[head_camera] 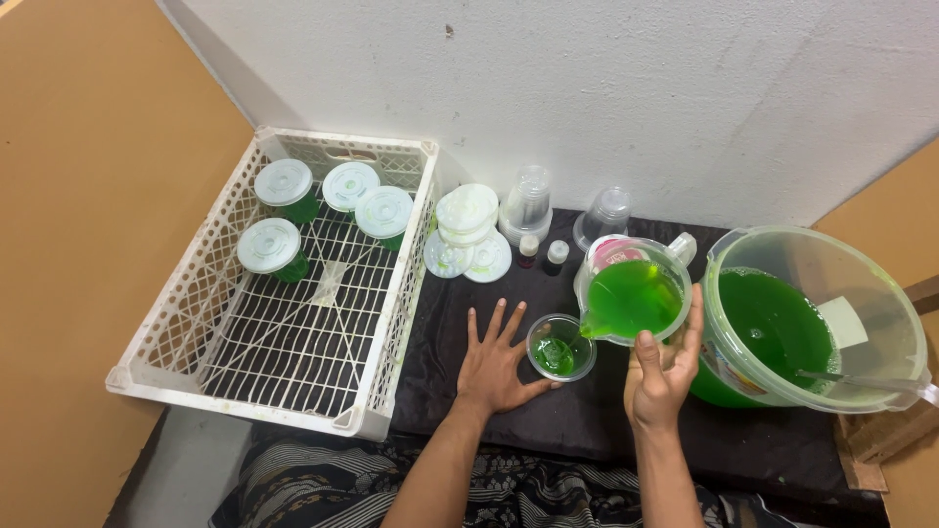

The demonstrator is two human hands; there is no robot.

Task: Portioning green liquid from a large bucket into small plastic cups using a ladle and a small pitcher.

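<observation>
My right hand (661, 374) grips a clear jug (632, 291) of green liquid, tilted so its spout pours into a small clear cup (560, 347). The cup stands on a black cloth (587, 416) and holds a little green liquid. My left hand (494, 362) lies flat on the cloth, fingers spread, its thumb beside the cup. To the right stands a large clear bucket (817, 318) of green liquid with a ladle handle resting on its rim.
A white plastic crate (284, 284) at the left holds several lidded cups of green liquid. White lids (468, 235), stacked clear cups (528, 203), another cup stack (603, 215) and two small bottles (542, 251) stand by the white wall.
</observation>
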